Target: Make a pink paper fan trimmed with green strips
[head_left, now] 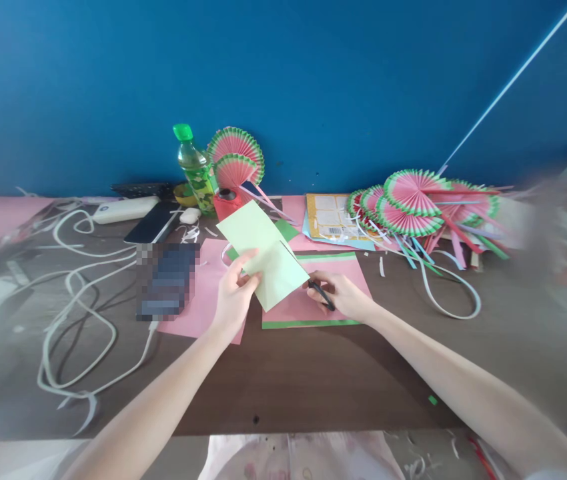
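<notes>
My left hand (pixel 233 297) pinches a pale green sheet of paper (pixel 263 247) near its lower left edge, thumb on top. The sheet is held tilted above the desk, and a slit runs partway into it from the right. At the sheet's lower right corner, my right hand (pixel 338 293) is closed on black-handled scissors (pixel 321 295); their blades are mostly hidden by the paper. Beneath lie a pink sheet with green edges (pixel 313 317) and another pink sheet (pixel 203 313).
Folded pink-and-green paper fans (pixel 411 200) are piled at the back right, beside a yellow packet (pixel 331 217). A green-capped bottle (pixel 196 170) and more fans (pixel 236 157) stand behind. Leftward are a phone (pixel 167 280), a dark flat device (pixel 151 223) and looped white cables (pixel 48 340).
</notes>
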The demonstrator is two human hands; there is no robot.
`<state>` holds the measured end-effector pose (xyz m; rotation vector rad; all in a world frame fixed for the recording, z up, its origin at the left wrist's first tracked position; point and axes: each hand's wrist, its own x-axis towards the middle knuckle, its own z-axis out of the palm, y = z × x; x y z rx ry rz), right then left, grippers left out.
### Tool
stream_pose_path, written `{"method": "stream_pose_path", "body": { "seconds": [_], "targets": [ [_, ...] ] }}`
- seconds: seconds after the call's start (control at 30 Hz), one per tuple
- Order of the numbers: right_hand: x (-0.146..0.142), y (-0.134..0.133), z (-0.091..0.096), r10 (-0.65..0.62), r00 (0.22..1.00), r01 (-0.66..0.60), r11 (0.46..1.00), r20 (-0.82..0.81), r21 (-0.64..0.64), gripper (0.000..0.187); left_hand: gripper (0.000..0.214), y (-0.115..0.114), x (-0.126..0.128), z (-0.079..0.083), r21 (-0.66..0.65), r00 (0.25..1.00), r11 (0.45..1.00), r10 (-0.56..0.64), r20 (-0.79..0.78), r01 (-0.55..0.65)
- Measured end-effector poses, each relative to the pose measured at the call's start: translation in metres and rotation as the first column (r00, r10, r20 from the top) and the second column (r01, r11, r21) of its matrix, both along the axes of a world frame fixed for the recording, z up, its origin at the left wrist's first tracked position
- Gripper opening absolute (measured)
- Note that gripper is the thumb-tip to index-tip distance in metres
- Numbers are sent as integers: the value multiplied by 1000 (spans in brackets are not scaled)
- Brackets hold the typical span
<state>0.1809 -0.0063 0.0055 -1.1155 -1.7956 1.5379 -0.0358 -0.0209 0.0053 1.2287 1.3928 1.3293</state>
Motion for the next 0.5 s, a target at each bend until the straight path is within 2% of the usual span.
{"method": "stream_pose_path", "body": {
  "seconds": [0.17, 0.33, 0.5],
  "targets": [
    [0, 0, 0, 5, 1000, -6, 1000, -23, -20, 32, 42, 0, 0, -2, 8, 999, 1000, -26, 28, 26],
    [-1, 0, 2, -26, 996, 23, 999, -85, -32, 41, 39, -4, 5, 0, 5, 996, 996, -89, -29, 89],
    [-1, -1, 2, -15, 995, 15, 1000, -96, -9, 43, 42, -6, 8, -3, -32, 986, 986, -165, 32, 166]
  ]
}}
